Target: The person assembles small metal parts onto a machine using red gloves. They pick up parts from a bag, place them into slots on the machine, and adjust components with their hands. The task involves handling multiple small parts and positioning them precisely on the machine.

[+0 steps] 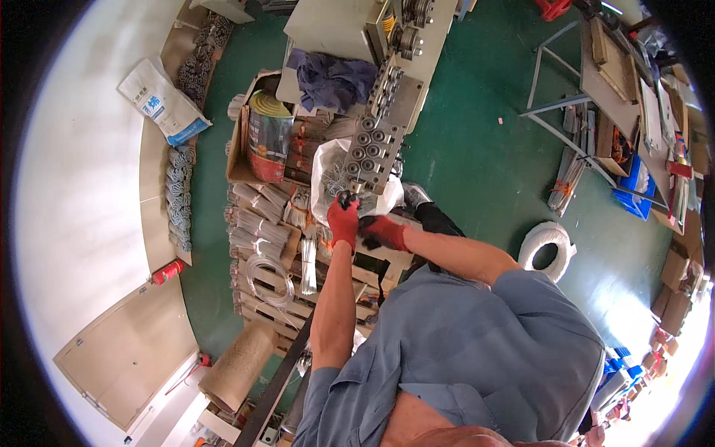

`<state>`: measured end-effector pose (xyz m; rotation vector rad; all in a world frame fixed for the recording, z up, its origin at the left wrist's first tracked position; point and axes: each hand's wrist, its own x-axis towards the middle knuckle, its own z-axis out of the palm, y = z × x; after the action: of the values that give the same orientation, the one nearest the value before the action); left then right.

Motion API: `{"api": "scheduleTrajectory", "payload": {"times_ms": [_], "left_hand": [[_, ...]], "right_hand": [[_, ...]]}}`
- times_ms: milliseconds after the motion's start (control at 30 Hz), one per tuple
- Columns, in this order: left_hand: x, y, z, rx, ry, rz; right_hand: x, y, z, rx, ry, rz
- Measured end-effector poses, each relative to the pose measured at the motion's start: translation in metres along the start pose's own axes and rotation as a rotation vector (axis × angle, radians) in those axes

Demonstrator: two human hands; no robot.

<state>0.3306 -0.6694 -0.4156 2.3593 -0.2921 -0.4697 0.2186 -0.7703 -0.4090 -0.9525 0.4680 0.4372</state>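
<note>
Both my hands wear red gloves with dark fingers. My left hand [342, 220] reaches up to the near end of a metal roller machine [376, 141], its fingers closed by the machine's outlet end [359, 189]. What they grip there is too small to make out. Just right of it and a little lower, my right hand [383, 232] points leftward, its dark fingers hard to tell from the dark parts beneath. Under the roller plate hangs an open white sack [322, 179] with a tangle of thin wire [339, 177] inside.
Bundles of straight rods [257, 231] and a wire coil [269, 280] lie on a rack to the left. Dark cloth [335, 80] rests by the machine. A white-wrapped coil [547, 249] sits on the green floor at right, near a workbench [607, 93].
</note>
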Motion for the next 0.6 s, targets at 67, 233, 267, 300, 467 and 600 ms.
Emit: {"api": "scheduleTrajectory", "payload": {"times_ms": [67,233,267,300,467,600], "left_hand": [[0.0,0.02,-0.004,0.037,0.003,0.058],[0.003,0.019,-0.015,0.116,-0.039,0.064],[0.003,0.017,-0.017,0.11,-0.077,0.037],[0.004,0.021,-0.02,0.104,-0.116,0.013],[-0.003,0.045,-0.04,0.052,-0.159,0.0],[-0.025,0.034,-0.06,-0.215,-0.172,-0.067]], "right_hand": [[-0.001,-0.001,0.018,0.181,-0.024,0.086],[0.008,-0.014,0.048,0.039,0.095,0.101],[0.008,-0.017,0.049,-0.003,0.123,0.09],[0.008,-0.022,0.05,-0.044,0.153,0.08],[0.015,-0.02,0.05,-0.049,0.224,-0.074],[0.038,0.005,0.04,0.097,0.3,-0.118]]}}
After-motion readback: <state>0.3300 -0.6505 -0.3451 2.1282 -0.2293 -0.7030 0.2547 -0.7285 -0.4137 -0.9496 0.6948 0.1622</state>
